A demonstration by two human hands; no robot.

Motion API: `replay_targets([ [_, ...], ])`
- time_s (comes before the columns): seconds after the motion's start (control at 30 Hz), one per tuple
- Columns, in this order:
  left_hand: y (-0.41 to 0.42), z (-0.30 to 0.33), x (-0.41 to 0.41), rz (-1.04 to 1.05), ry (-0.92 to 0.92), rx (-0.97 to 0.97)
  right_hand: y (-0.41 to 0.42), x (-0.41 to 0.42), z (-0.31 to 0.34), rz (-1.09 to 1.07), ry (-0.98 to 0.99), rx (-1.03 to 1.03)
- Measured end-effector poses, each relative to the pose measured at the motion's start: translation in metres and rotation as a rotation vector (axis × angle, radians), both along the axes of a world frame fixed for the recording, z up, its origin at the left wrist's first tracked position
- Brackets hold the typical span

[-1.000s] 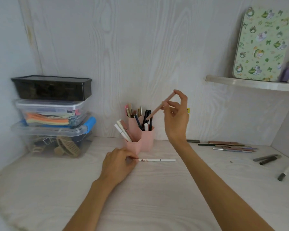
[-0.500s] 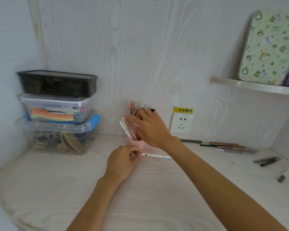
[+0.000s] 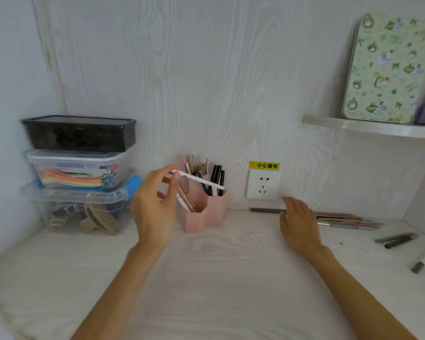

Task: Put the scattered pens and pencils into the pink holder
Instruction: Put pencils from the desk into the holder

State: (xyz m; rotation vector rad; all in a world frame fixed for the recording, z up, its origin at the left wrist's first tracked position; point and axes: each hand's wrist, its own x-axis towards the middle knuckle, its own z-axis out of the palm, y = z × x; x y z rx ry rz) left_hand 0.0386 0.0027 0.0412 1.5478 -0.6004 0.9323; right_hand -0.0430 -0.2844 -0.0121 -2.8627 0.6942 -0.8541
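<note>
The pink holder (image 3: 214,212) stands against the back wall, with several pens and pencils upright in it. My left hand (image 3: 155,204) is raised just left of the holder and pinches a white pen (image 3: 198,179) that slants across the holder's top. My right hand (image 3: 298,223) hovers low over the desk to the right, fingers straight, holding nothing. Just beyond it a row of thin pens and pencils (image 3: 346,220) lies along the wall. A dark pen (image 3: 265,210) lies under the socket. Two dark pens (image 3: 398,239) and a short marker (image 3: 423,262) lie at the far right.
Three stacked plastic boxes (image 3: 79,173) fill the back left corner. A wall socket (image 3: 263,184) sits right of the holder. A shelf (image 3: 371,127) at the upper right carries a green patterned tin (image 3: 385,69). The white desk (image 3: 219,278) curves off at the left.
My right hand dropped the pinkish pencil into the holder and swung right toward the pens by the wall. My left hand lifted the white pen off the desk up to the holder.
</note>
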Motion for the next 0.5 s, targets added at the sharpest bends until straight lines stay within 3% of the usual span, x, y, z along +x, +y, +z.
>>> replay_targets([
  [0.2,0.002,0.057,0.022,0.288,-0.094,0.080,-0.031,0.000,-0.017,-0.197,0.259,0.198],
  [0.5,-0.023,0.061,0.045,0.378,-0.021,0.364,-0.028,0.003,-0.009,-0.176,0.131,0.126],
])
